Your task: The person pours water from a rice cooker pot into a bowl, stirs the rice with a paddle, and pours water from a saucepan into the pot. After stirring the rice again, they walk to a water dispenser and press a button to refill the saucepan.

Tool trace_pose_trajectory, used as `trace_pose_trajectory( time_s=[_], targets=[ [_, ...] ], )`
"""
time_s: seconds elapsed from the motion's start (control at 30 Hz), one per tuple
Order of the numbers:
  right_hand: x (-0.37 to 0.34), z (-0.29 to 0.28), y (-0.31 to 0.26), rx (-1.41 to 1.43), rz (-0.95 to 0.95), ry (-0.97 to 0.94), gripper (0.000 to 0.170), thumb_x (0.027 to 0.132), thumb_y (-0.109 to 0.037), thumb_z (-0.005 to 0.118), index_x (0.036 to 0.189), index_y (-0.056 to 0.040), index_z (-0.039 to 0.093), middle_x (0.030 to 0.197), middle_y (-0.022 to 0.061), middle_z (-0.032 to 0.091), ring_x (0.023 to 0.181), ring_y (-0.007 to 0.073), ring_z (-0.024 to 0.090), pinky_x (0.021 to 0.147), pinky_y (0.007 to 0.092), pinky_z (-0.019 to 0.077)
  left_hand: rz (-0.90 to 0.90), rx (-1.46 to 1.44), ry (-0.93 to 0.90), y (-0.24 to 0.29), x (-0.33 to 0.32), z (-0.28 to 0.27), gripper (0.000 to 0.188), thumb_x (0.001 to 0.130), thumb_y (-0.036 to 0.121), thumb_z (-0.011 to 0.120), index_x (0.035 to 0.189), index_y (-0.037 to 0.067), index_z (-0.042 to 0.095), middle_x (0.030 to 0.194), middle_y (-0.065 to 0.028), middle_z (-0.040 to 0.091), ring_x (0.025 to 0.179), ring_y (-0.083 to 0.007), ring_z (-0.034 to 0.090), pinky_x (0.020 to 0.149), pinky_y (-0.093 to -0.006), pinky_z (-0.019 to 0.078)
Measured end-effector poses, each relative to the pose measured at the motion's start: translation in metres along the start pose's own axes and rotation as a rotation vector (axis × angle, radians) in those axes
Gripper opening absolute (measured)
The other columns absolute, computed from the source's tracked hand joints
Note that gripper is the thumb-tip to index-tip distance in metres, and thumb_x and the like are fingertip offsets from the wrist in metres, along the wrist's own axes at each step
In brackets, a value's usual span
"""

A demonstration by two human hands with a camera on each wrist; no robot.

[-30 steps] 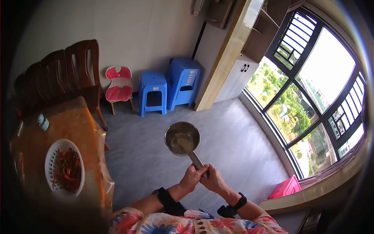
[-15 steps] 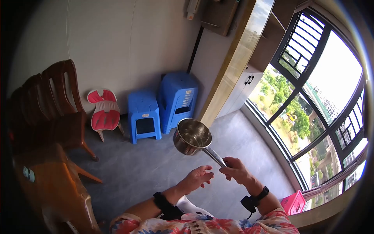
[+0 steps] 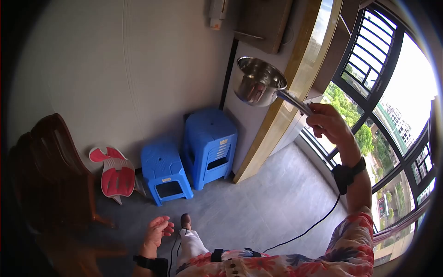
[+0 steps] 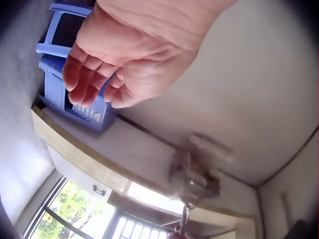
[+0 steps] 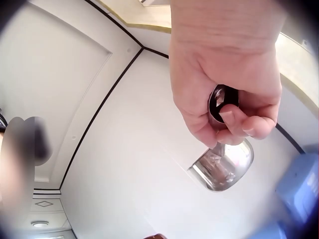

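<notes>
My right hand (image 3: 329,123) grips the handle of a shiny stainless steel dipper (image 3: 254,90) with a deep round bowl. It is raised high at the right, in front of the wall and the gold-edged pillar. In the right wrist view, my fingers (image 5: 244,125) curl round the hollow handle, and the bowl hangs beyond them. My left hand (image 3: 158,233) is low at the left, palm turned up, fingers loosely bent and holding nothing. Well away from it, a blurred dipper (image 4: 193,185) shows in the left wrist view. The inside bottom of the bowl is hidden.
Two blue plastic stools (image 3: 167,173) stand by the wall, the right one (image 3: 210,143) taller. Left of them are a red and white child's chair (image 3: 118,177) and a dark wooden chair (image 3: 55,171). A barred window (image 3: 383,106) fills the right side. A black cable (image 3: 304,232) hangs from my right wrist.
My hands, together at the handle one second ago, have parted. The right has lifted the dipper up and to the right; the left has dropped away leftward. The table has slid out of clear view.
</notes>
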State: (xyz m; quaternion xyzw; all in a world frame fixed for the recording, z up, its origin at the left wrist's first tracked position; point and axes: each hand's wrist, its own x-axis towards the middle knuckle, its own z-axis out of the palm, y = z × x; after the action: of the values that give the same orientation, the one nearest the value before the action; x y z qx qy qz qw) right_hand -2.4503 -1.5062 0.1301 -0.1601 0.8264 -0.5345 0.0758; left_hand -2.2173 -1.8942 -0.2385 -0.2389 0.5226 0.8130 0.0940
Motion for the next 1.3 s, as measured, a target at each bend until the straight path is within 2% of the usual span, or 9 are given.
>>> trace_pose_trajectory(
  time_s=[0.13, 0.37, 0.43, 0.5, 0.6, 0.67, 0.9, 0.97, 1.3],
  targets=[
    [0.097, -0.035, -0.043, -0.021, -0.132, 0.038, 0.011, 0.077, -0.003, 0.058, 0.084, 0.0027, 0.053, 0.062, 0.0043, 0.049, 0.04, 0.008, 0.042, 0.037, 0.0234, 0.037, -0.044, -0.011, 0.087, 0.034, 0.079, -0.031, 0.016, 0.088, 0.011, 0.055, 0.102, 0.004, 0.056, 0.081, -0.0095, 0.065, 0.063, -0.0162, 0.062, 0.052, -0.0253, 0.048],
    [0.241, -0.061, -0.11, -0.131, -0.128, 0.224, 0.01, 0.082, -0.013, 0.054, 0.077, -0.0049, 0.051, 0.065, 0.0037, 0.051, 0.04, 0.0061, 0.037, 0.037, 0.0236, 0.0337, -0.118, 0.093, -0.045, 0.132, 0.228, -0.041, 0.016, 0.088, 0.012, 0.055, 0.102, 0.004, 0.056, 0.082, -0.0095, 0.065, 0.064, -0.0163, 0.062, 0.052, -0.0263, 0.0467],
    [0.274, -0.077, -0.112, -0.17, -0.097, 0.184, 0.027, 0.082, -0.011, 0.053, 0.107, -0.0011, 0.052, 0.068, 0.0038, 0.05, 0.042, 0.0059, 0.035, 0.039, 0.0222, 0.0322, -0.135, 0.114, -0.094, 0.153, 0.258, -0.033, 0.017, 0.088, 0.013, 0.055, 0.102, 0.004, 0.056, 0.082, -0.009, 0.065, 0.065, -0.0159, 0.062, 0.052, -0.0256, 0.0462],
    [0.3, -0.082, -0.115, -0.136, -0.047, 0.248, 0.021, 0.083, -0.012, 0.054, 0.102, -0.0025, 0.055, 0.067, 0.003, 0.049, 0.043, 0.0057, 0.034, 0.039, 0.0219, 0.0306, -0.087, 0.135, -0.148, 0.168, 0.284, -0.025, 0.017, 0.088, 0.013, 0.055, 0.103, 0.004, 0.056, 0.082, -0.0088, 0.065, 0.065, -0.0159, 0.062, 0.053, -0.0253, 0.0464],
    [0.342, -0.102, -0.108, -0.171, -0.057, 0.078, 0.02, 0.082, -0.011, 0.054, 0.101, -0.0036, 0.055, 0.066, 0.0023, 0.048, 0.043, 0.0055, 0.034, 0.04, 0.0216, 0.0299, -0.079, 0.143, -0.141, 0.181, 0.303, -0.013, 0.017, 0.087, 0.012, 0.055, 0.103, 0.004, 0.056, 0.082, -0.0088, 0.065, 0.064, -0.0162, 0.062, 0.053, -0.0248, 0.0464],
    [0.362, -0.099, -0.105, -0.124, -0.026, 0.12, 0.009, 0.081, -0.012, 0.056, 0.077, -0.0038, 0.055, 0.067, 0.004, 0.052, 0.043, 0.0064, 0.036, 0.041, 0.0239, 0.0322, -0.082, 0.134, -0.122, 0.18, 0.312, -0.013, 0.017, 0.087, 0.01, 0.055, 0.103, 0.003, 0.056, 0.081, -0.0092, 0.064, 0.063, -0.0168, 0.062, 0.052, -0.0251, 0.0463],
    [0.386, -0.104, -0.115, -0.185, -0.02, 0.221, 0.013, 0.078, -0.009, 0.059, 0.089, -0.002, 0.059, 0.069, 0.0051, 0.056, 0.045, 0.0073, 0.044, 0.039, 0.0224, 0.0324, -0.08, 0.096, -0.023, 0.175, 0.328, -0.024, 0.017, 0.085, 0.008, 0.055, 0.101, 0.002, 0.055, 0.079, -0.0109, 0.064, 0.062, -0.0193, 0.062, 0.05, -0.0269, 0.0463],
    [0.39, -0.104, -0.121, -0.523, 0.043, 0.302, 0.034, 0.075, -0.015, 0.06, 0.107, -0.0055, 0.06, 0.071, 0.0021, 0.057, 0.047, 0.0064, 0.043, 0.041, 0.0206, 0.0346, -0.062, 0.081, -0.007, 0.174, 0.335, -0.021, 0.017, 0.084, 0.008, 0.055, 0.1, 0.001, 0.055, 0.079, -0.0113, 0.063, 0.061, -0.0196, 0.062, 0.048, -0.0276, 0.0462],
    [0.378, -0.096, -0.121, -0.939, 0.055, 0.516, 0.035, 0.072, -0.024, 0.065, 0.103, -0.0087, 0.065, 0.067, -0.0007, 0.059, 0.051, 0.0064, 0.054, 0.039, 0.0193, 0.0359, -0.062, 0.093, -0.011, 0.163, 0.373, -0.013, 0.018, 0.085, 0.008, 0.055, 0.101, 0.001, 0.055, 0.078, -0.0121, 0.064, 0.06, -0.0202, 0.062, 0.049, -0.0281, 0.0468]
  ],
)
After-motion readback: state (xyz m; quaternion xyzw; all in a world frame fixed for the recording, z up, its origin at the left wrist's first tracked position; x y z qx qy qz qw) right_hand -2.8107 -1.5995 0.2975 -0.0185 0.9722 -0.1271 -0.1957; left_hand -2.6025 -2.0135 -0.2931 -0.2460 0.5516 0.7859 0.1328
